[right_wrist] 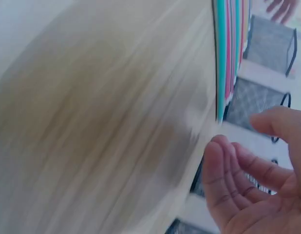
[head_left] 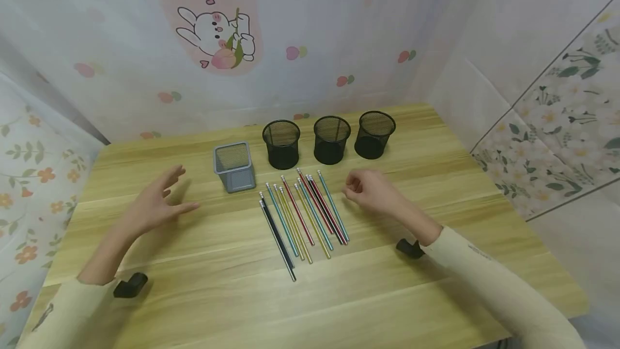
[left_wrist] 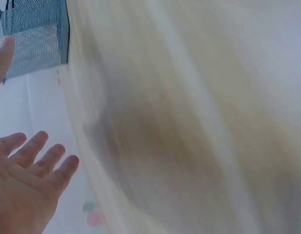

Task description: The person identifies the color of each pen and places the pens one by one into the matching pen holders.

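My left hand (head_left: 157,201) hovers over the table's left part, fingers spread and thumb apart, with nothing in it. Nearest to it is a grey square mesh pen holder (head_left: 234,168), also visible at the top left of the left wrist view. Several pencils (head_left: 302,220) in black, blue, gold and red lie side by side in the middle, their eraser ends away from me. Just right of them is my right hand (head_left: 370,190), its fingers loosely bent and holding nothing; the right wrist view shows a gap between thumb and fingers (right_wrist: 216,178).
Three round black mesh pen holders stand in a row behind the pencils: left (head_left: 282,147), middle (head_left: 331,141) and right (head_left: 374,136). The wooden table (head_left: 218,284) meets a printed cloth (head_left: 300,26) at the back. More cloth hangs along both sides.
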The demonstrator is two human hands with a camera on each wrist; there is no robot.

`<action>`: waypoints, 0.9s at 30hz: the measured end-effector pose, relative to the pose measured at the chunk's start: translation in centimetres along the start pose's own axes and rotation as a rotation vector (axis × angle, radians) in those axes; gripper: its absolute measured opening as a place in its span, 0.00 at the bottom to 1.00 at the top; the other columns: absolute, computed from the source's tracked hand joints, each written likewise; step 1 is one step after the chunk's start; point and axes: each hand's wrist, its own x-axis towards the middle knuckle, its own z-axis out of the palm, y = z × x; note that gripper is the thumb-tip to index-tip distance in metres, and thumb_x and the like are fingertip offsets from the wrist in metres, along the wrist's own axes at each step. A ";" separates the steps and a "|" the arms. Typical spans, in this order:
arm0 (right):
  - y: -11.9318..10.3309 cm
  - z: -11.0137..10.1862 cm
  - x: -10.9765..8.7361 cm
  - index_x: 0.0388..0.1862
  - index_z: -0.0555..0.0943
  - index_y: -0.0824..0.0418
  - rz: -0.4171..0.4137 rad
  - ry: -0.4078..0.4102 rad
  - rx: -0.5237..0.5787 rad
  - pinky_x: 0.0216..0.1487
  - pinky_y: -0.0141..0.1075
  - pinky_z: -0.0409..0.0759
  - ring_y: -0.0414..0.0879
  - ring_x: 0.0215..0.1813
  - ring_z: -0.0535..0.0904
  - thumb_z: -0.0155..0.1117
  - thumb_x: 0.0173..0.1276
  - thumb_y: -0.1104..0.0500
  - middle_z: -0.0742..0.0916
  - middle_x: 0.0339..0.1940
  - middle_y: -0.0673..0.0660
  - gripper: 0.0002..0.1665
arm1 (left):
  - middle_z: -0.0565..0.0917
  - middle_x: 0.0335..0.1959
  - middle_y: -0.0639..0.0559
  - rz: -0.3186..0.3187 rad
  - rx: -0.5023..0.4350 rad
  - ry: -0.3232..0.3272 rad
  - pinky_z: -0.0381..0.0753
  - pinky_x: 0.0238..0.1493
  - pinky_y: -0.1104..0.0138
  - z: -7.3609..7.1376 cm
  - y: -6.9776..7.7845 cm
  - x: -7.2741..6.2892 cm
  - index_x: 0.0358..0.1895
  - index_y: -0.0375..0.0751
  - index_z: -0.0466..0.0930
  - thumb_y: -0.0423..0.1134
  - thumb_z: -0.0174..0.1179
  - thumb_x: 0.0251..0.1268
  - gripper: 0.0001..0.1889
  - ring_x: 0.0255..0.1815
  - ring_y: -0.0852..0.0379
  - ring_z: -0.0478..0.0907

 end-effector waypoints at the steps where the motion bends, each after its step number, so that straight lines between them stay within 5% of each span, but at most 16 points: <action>1: -0.3 0.3 0.3 0.34 0.82 0.61 0.015 -0.019 0.011 0.31 0.37 0.80 0.42 0.29 0.78 0.71 0.69 0.58 0.83 0.27 0.49 0.08 | 0.55 0.77 0.27 -0.006 -0.027 -0.009 0.62 0.67 0.33 0.2 0.1 0.6 0.81 0.30 0.42 0.47 0.74 0.63 0.55 0.73 0.24 0.55; 6: -1.4 1.6 1.3 0.29 0.80 0.60 0.043 -0.070 0.009 0.26 0.34 0.76 0.40 0.23 0.74 0.72 0.66 0.59 0.81 0.21 0.48 0.11 | 0.51 0.79 0.30 -0.017 -0.192 -0.039 0.60 0.72 0.39 1.6 0.5 3.0 0.81 0.31 0.40 0.42 0.74 0.64 0.55 0.75 0.25 0.52; 14: -2.5 2.4 1.8 0.25 0.76 0.59 0.121 -0.086 -0.010 0.22 0.33 0.68 0.41 0.21 0.69 0.71 0.64 0.57 0.77 0.18 0.50 0.14 | 0.52 0.79 0.32 0.068 -0.412 -0.020 0.56 0.74 0.41 3.5 1.1 5.6 0.81 0.33 0.45 0.29 0.73 0.61 0.51 0.78 0.32 0.49; 27: -2.9 2.2 2.6 0.21 0.75 0.59 0.134 -0.133 -0.055 0.22 0.34 0.67 0.43 0.22 0.70 0.72 0.63 0.60 0.76 0.20 0.52 0.15 | 0.64 0.72 0.31 0.136 -0.506 0.026 0.62 0.74 0.49 5.0 1.8 7.3 0.77 0.30 0.54 0.24 0.72 0.58 0.46 0.75 0.36 0.59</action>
